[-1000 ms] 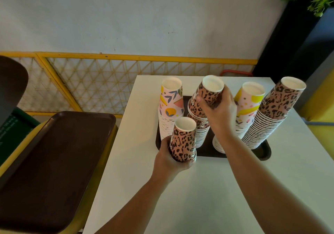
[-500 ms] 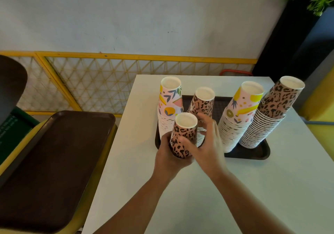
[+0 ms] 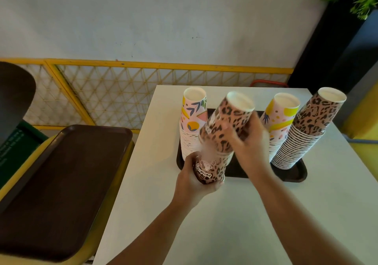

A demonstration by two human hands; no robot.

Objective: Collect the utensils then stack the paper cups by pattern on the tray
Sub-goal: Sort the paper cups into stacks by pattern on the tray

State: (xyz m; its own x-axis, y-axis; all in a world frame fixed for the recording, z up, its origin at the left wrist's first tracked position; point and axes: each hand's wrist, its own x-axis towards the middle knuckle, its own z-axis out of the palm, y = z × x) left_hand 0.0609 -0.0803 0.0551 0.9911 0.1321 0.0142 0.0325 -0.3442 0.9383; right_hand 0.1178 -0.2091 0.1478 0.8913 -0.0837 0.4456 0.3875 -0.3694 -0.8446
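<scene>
Lifted since the earlier frame, the leopard stack (image 3: 227, 125) now tilts in the gripping right hand (image 3: 248, 144), its base over the leopard cup (image 3: 210, 169) clutched in the left hand (image 3: 191, 179). Beyond both hands, three stacks stand on the tray (image 3: 296, 174).

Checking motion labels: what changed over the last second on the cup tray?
The right hand let go of the middle stack's top, pinched a leopard cup off the cups the left hand grips, and lifted it. The other three stacks and the tray stayed put.
</scene>
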